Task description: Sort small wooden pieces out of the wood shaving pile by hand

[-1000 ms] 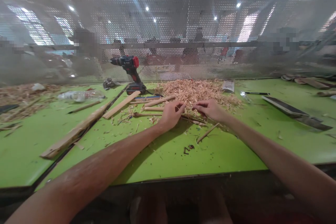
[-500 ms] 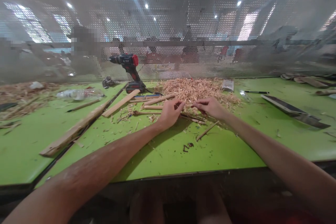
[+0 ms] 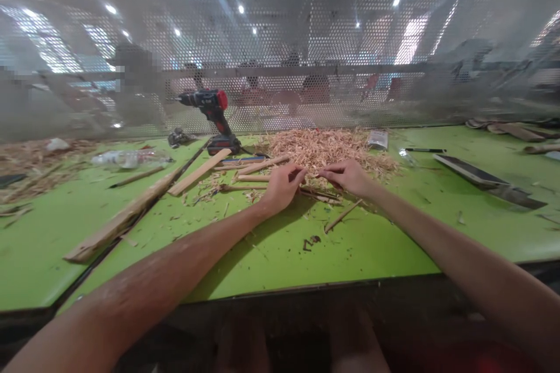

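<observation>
When looking through the head view, see left hand point(image 3: 282, 187) and right hand point(image 3: 349, 178) facing across a narrow gap, thumb and fingers of each drawn close; cannot tell about any thin piece pinched there. Note wood shavings point(image 3: 321, 148) just beyond the fingertips. Find the thin stick point(image 3: 343, 216) on the near side, closer to the right hand, long axis slanting from near left to far right.

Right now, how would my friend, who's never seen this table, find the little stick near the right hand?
On the green table, find the heap of wood shavings, then the right hand in front of it. On the person's side of that hand lies a short stick. It slants apart from the sticks beside the left hand, its near end close to small dark scraps.
</observation>
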Action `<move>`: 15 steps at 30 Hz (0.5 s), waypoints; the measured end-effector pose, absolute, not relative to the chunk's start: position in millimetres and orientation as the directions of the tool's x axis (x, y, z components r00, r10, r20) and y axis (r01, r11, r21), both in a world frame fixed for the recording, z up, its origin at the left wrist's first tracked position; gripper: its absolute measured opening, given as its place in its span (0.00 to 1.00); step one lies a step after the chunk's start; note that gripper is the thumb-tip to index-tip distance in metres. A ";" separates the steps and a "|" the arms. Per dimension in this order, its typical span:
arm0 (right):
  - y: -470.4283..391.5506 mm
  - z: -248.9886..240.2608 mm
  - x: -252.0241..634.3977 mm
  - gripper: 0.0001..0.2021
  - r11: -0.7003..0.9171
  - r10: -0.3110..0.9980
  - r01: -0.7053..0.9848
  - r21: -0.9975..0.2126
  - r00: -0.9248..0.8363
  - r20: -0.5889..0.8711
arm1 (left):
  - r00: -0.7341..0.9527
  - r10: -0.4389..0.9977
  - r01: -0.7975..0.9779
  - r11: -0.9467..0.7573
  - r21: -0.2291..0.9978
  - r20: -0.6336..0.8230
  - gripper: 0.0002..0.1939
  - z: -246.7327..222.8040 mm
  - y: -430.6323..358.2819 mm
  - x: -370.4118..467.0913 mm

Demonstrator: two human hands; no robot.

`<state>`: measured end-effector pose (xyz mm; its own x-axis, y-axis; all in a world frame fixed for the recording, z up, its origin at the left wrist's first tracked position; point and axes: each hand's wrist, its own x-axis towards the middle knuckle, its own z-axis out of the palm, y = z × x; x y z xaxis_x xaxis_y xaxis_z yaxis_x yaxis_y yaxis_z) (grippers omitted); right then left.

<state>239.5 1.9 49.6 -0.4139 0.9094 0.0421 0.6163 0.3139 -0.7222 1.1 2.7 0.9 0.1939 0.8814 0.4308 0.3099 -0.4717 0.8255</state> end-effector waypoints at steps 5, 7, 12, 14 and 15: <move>3.6 49.1 239.8 0.35 0.302 0.905 0.611 -0.732 -0.426 0.018 | 0.226 0.868 0.331 -0.496 0.803 0.443 0.16 -1.0 3.3 1.1; 2.7 50.6 239.4 0.34 0.301 0.905 0.605 -0.737 -0.426 0.020 | 0.237 0.863 0.332 -0.504 0.797 0.446 0.15 -1.7 3.6 0.8; -5.0 57.0 234.9 0.37 0.299 0.924 0.621 -0.725 -0.377 0.058 | 0.259 0.841 0.358 -0.540 0.762 0.474 0.14 -2.8 3.8 0.5; -6.0 57.5 233.6 0.35 0.304 0.923 0.602 -0.738 -0.377 0.073 | 0.270 0.825 0.365 -0.564 0.740 0.496 0.13 -3.4 4.2 0.2; -5.5 56.9 233.2 0.34 0.304 0.921 0.588 -0.750 -0.382 0.074 | 0.276 0.817 0.365 -0.576 0.731 0.506 0.12 -3.9 4.6 0.0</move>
<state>233.2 -5.5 56.9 -0.3823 0.9210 0.0743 0.5876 0.3044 -0.7497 0.0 4.6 -3.9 0.2759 0.8171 0.5061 0.3651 -0.5762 0.7312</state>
